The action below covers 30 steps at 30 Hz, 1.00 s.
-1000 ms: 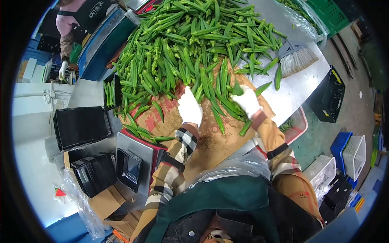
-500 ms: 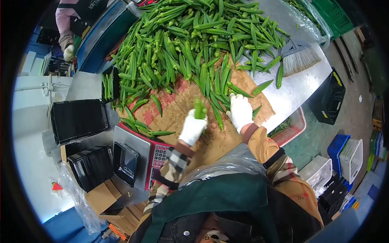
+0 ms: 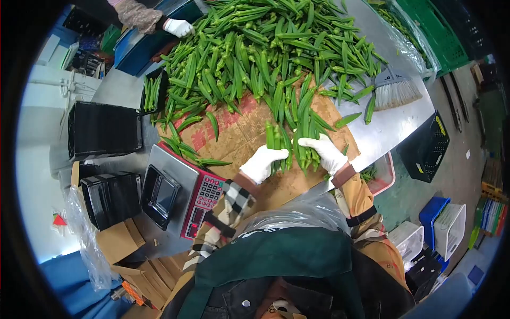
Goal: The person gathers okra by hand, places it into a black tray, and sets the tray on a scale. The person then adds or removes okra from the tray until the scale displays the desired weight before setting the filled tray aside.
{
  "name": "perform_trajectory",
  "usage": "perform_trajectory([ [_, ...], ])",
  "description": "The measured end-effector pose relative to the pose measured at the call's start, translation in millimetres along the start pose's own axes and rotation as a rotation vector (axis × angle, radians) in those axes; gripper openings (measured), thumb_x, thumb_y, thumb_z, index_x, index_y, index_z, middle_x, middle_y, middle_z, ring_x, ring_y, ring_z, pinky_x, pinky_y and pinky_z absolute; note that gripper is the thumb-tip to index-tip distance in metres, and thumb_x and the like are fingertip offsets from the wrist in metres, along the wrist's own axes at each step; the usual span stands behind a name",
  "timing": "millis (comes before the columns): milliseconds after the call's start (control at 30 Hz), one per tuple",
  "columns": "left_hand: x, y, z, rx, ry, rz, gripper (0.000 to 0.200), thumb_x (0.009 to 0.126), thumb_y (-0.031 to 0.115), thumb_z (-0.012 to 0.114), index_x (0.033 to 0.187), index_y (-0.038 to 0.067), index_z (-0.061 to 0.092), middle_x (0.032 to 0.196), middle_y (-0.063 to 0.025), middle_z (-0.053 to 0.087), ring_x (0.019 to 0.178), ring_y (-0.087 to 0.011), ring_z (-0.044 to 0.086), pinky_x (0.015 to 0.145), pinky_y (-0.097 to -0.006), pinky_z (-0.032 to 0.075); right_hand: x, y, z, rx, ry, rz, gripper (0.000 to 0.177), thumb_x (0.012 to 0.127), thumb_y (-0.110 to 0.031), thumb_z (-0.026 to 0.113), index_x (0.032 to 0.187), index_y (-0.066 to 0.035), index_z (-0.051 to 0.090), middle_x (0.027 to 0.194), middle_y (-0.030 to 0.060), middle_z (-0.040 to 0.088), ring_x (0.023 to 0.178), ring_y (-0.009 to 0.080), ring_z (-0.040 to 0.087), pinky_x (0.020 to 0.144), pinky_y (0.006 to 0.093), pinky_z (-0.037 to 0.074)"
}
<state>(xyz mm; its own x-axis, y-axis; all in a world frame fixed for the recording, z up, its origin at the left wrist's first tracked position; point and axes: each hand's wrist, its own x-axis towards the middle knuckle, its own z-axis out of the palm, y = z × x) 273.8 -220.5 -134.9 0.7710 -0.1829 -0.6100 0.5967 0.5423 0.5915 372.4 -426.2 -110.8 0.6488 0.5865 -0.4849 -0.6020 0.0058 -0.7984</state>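
Observation:
My white-gloved left hand (image 3: 261, 164) is closed around a few upright okra pods (image 3: 273, 137), above the cardboard sheet (image 3: 234, 138). Close beside it, my right hand (image 3: 328, 152), also gloved, has thumb and fingers round several okra (image 3: 305, 135) at the near end of the heap. The large okra pile (image 3: 265, 48) spreads beyond both hands over cardboard and metal table. Left of my left hand stands a red-edged digital scale (image 3: 204, 194) with a black plastic tray (image 3: 161, 195) on its plate; nothing shows inside that tray.
A co-worker's gloved hand (image 3: 179, 27) touches the pile's far left edge. Near it is a black tray of okra (image 3: 152, 91). Stacked black trays (image 3: 105, 130) stand left. A brush (image 3: 396, 90) lies right, with a black crate (image 3: 425, 146) and a green crate (image 3: 443, 32) beyond.
My left hand has moved right with its okra, next to my right hand, which now has several pods in its grasp. The co-worker's hand has come in to the pile.

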Motion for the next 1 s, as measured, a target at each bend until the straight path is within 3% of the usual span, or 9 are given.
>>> perform_trajectory([
  [100, -41, 19, 11, -0.245, -0.147, -0.010, 0.043, 0.093, 0.006, 0.066, 0.134, -0.002, 0.055, 0.123, -0.0142, 0.065, 0.108, -0.0268, 0.066, 0.095, -0.0438, 0.056, -9, 21, 1, 0.461, -0.133, 0.278, 0.033, 0.098, -0.014, 0.066, 0.128, -0.002, 0.062, 0.118, 0.0086, 0.069, 0.104, 0.0204, 0.067, 0.089, 0.0332, 0.054],
  [233, -81, 25, 2, -0.180, -0.162, 0.065, 0.050, 0.094, 0.009, 0.066, 0.140, 0.000, 0.049, 0.129, -0.0141, 0.063, 0.112, -0.0264, 0.065, 0.097, -0.0447, 0.056, -19, 42, 37, 0.661, -0.152, 0.243, 0.032, 0.101, -0.007, 0.059, 0.131, 0.002, 0.056, 0.126, 0.0133, 0.065, 0.112, 0.0232, 0.065, 0.098, 0.0385, 0.054],
  [433, -156, 46, -16, 0.107, 0.013, 0.235, 0.063, 0.094, 0.015, 0.071, 0.148, 0.004, 0.041, 0.134, -0.0067, 0.059, 0.115, -0.0166, 0.060, 0.095, -0.0333, 0.052, -22, 22, 121, 0.376, -0.327, 0.252, 0.048, 0.100, -0.007, 0.062, 0.145, -0.004, 0.046, 0.134, 0.0086, 0.059, 0.117, 0.0205, 0.061, 0.096, 0.0380, 0.054],
  [700, -317, 105, -76, 0.433, 0.388, 0.357, 0.066, 0.091, 0.011, 0.068, 0.149, 0.004, 0.039, 0.134, -0.0071, 0.056, 0.122, -0.0155, 0.055, 0.101, -0.0309, 0.047, -23, 20, 312, 0.205, -0.644, 0.148, 0.054, 0.097, -0.016, 0.067, 0.145, -0.007, 0.044, 0.129, 0.0066, 0.060, 0.116, 0.0167, 0.058, 0.099, 0.0331, 0.047],
  [800, -360, 131, -102, 0.522, 0.479, 0.327, 0.065, 0.090, 0.007, 0.066, 0.149, 0.003, 0.040, 0.135, -0.0079, 0.056, 0.121, -0.0156, 0.055, 0.101, -0.0303, 0.047, -18, 35, 380, 0.251, -0.735, 0.113, 0.063, 0.097, -0.018, 0.066, 0.151, -0.007, 0.033, 0.135, 0.0083, 0.054, 0.124, 0.0186, 0.052, 0.104, 0.0358, 0.043],
  [833, -368, 131, -119, 0.554, 0.475, 0.345, 0.065, 0.090, 0.007, 0.065, 0.149, 0.003, 0.040, 0.137, -0.0084, 0.056, 0.123, -0.0159, 0.054, 0.102, -0.0306, 0.047, -26, 16, 391, 0.234, -0.786, 0.262, 0.077, 0.097, -0.026, 0.068, 0.155, -0.009, 0.021, 0.145, 0.0101, 0.045, 0.132, 0.0203, 0.045, 0.111, 0.0445, 0.037],
  [867, -374, 127, -140, 0.586, 0.473, 0.363, 0.065, 0.090, 0.006, 0.065, 0.150, 0.003, 0.039, 0.139, -0.0090, 0.055, 0.124, -0.0163, 0.054, 0.103, -0.0310, 0.046, -15, 38, 406, 0.193, -0.657, 0.413, 0.061, 0.096, -0.032, 0.069, 0.144, -0.018, 0.034, 0.142, 0.0030, 0.045, 0.128, 0.0183, 0.045, 0.105, 0.0526, 0.039],
  [933, -378, 121, -164, 0.523, 0.406, 0.306, 0.073, 0.088, 0.001, 0.059, 0.156, 0.002, 0.033, 0.152, -0.0106, 0.047, 0.139, -0.0188, 0.044, 0.117, -0.0332, 0.033, -14, 36, 405, 0.205, -0.684, 0.446, 0.055, 0.096, -0.033, 0.070, 0.138, -0.017, 0.038, 0.142, 0.0014, 0.046, 0.131, 0.0180, 0.042, 0.109, 0.0572, 0.034],
  [1000, -381, 109, -185, 0.572, 0.556, 0.309, 0.069, 0.090, -0.002, 0.056, 0.155, 0.000, 0.033, 0.155, -0.0128, 0.044, 0.144, -0.0212, 0.040, 0.120, -0.0340, 0.029, -11, 38, 384, 0.217, -0.661, 0.522, 0.024, 0.099, -0.029, 0.066, 0.111, -0.015, 0.051, 0.123, -0.0018, 0.056, 0.119, 0.0163, 0.053, 0.109, 0.0529, 0.038],
])
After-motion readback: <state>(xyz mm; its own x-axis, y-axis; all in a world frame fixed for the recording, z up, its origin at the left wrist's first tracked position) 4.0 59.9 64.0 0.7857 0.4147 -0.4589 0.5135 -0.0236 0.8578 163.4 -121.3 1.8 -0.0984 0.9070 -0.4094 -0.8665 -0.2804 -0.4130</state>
